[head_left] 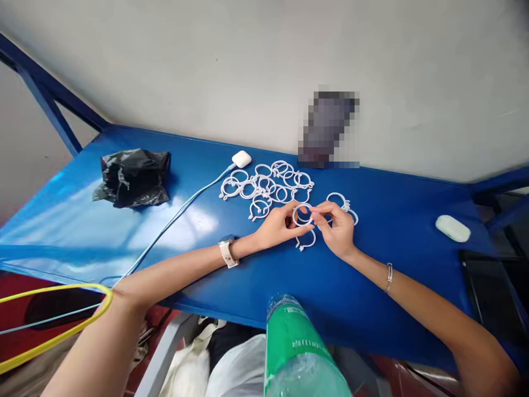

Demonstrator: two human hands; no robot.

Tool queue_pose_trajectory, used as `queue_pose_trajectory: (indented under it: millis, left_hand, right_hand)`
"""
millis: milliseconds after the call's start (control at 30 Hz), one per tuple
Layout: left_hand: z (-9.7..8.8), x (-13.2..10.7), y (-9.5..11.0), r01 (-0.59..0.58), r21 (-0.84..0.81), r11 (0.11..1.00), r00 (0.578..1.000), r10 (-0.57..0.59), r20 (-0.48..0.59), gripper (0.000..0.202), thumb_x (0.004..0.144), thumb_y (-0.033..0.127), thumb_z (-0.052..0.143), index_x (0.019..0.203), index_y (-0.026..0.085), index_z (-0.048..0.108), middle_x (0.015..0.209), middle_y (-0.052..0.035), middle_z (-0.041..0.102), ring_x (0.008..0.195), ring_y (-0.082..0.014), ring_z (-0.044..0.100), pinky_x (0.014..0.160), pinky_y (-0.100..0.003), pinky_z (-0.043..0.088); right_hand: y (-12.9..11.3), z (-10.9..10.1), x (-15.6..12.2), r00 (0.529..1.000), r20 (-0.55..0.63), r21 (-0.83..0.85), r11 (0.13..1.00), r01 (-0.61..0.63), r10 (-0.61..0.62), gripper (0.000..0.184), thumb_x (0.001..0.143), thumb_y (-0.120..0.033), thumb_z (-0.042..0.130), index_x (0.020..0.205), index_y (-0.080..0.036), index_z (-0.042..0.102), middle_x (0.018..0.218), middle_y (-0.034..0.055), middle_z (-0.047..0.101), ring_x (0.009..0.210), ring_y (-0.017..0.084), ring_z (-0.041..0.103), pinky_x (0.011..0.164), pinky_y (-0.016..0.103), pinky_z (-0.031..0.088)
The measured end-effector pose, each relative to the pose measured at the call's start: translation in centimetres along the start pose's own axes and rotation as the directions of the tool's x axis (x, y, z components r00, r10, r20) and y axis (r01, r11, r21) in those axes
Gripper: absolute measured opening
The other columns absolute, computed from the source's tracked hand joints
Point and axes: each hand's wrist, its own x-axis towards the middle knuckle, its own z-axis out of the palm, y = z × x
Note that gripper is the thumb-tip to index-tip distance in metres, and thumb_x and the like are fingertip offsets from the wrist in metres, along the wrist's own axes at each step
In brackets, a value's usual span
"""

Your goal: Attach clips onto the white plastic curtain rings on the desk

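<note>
Between my two hands, just above the blue table, is a white plastic ring (293, 217) that looks like a shower curtain ring. My left hand (278, 227) grips its left side between thumb and fingers. At its right edge, the fingertips of my right hand (336, 229) are pinched together on it. Behind my left hand lies a loose pile of similar white rings (264, 184), several of them with small knobbed ends. A few more rings (336, 196) lie behind my right hand, partly covered by it. Another ring (306, 245) rests on the table below the held one.
A crumpled black plastic bag (136, 176) sits at the left. A pale cable (173, 218) runs to a small white case (242, 159). Another white case (453, 228) and a dark flat device (494, 292) lie right. A green-labelled bottle (297, 347) stands in front.
</note>
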Motion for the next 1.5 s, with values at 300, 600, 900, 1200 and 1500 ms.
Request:
queue_pose_trajectory:
  millis: [300,600,900,1200,1500]
  left_hand:
    - [0.0,-0.1,0.3,0.029,0.035,0.999,1.0,-0.029,0.005,0.035,0.076,0.045,0.068,0.07,0.017,0.048,0.058,0.0068,0.043,0.05,-0.0063,0.038,0.049,-0.02,0.032]
    - [0.1,-0.2,0.0,-0.047,-0.003,0.999,0.999,0.047,0.009,0.033,0.08,0.038,0.065,0.1,0.016,0.05,0.06,0.008,0.044,0.05,-0.0071,0.042,0.049,-0.019,0.035]
    - [-0.1,-0.4,0.1,-0.058,0.009,0.998,0.996,0.057,0.072,0.035,0.086,0.033,0.059,0.113,0.017,0.043,0.055,0.0111,0.043,0.048,-0.0073,0.041,0.051,-0.019,0.034]
    - [-0.1,-0.3,-0.3,-0.145,0.156,0.977,0.985,0.127,0.118,0.005,0.083,0.017,0.055,0.082,0.016,0.06,0.057,0.0063,0.046,0.053,-0.0073,0.044,0.055,-0.018,0.037]
    - [-0.2,-0.2,-0.3,-0.179,0.203,0.963,0.977,0.149,0.151,0.01,0.083,0.016,0.053,0.077,0.016,0.061,0.057,0.0037,0.051,0.06,-0.0106,0.051,0.059,-0.02,0.04]
  right_hand:
    - [-0.7,-0.2,0.4,0.999,0.025,-0.029,0.999,0.03,-0.029,0.01,0.091,-0.024,0.059,0.083,-0.021,0.064,0.07,-0.0003,0.065,0.062,0.013,0.06,0.057,0.025,0.047]
    - [-1.1,0.0,0.4,0.997,0.071,-0.048,0.999,-0.01,0.014,0.008,0.091,-0.026,0.056,0.088,-0.021,0.061,0.077,0.0012,0.064,0.063,0.013,0.057,0.057,0.026,0.047]
    - [0.6,-1.5,2.4,0.979,-0.201,-0.166,0.985,-0.056,0.022,0.015,0.093,-0.031,0.051,0.091,-0.021,0.062,0.087,0.0034,0.064,0.074,0.016,0.061,0.067,0.029,0.05]
    - [4.2,-7.1,6.7,0.952,-0.272,-0.509,0.817,-0.269,0.144,0.022,0.08,-0.016,0.042,0.072,-0.019,0.061,0.048,-0.0041,0.043,0.047,0.013,0.043,0.054,0.026,0.034]
    - [5.2,-9.1,7.5,0.967,-0.046,-0.9,0.409,-0.149,0.253,0.02,0.075,-0.021,0.046,0.063,-0.018,0.061,0.061,0.0069,0.06,0.058,0.019,0.052,0.052,0.028,0.023]
